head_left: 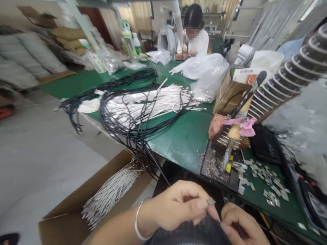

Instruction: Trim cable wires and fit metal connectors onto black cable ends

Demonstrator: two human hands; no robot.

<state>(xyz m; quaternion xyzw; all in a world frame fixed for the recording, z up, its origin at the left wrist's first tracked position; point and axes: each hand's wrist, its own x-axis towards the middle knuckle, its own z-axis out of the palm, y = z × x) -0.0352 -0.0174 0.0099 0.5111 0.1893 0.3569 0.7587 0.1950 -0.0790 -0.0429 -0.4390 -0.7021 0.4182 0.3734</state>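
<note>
My left hand (185, 204), with a bracelet at the wrist, is low in the middle of the view. Its thumb and forefinger pinch a small silvery metal piece (211, 201). Just to the right, my right hand (238, 223) is closed with thumb and forefinger together, close to the left fingertips; what it holds, if anything, I cannot make out. Ahead of the hands, a soldering iron (233, 132) with a wooden handle and pink ribbon slants in a coiled holder. Below its tip, a dark tray (236, 182) carries solder bits. Small metal plates (268, 177) lie scattered to the right.
Black cables (122, 132) loop over white cables (153, 102) on the green table (176, 143), some hanging off its edge. A cardboard box (63, 207) of white cables stands lower left. A paper bag (224, 95) is behind the iron. Across the table sits a person (201, 41).
</note>
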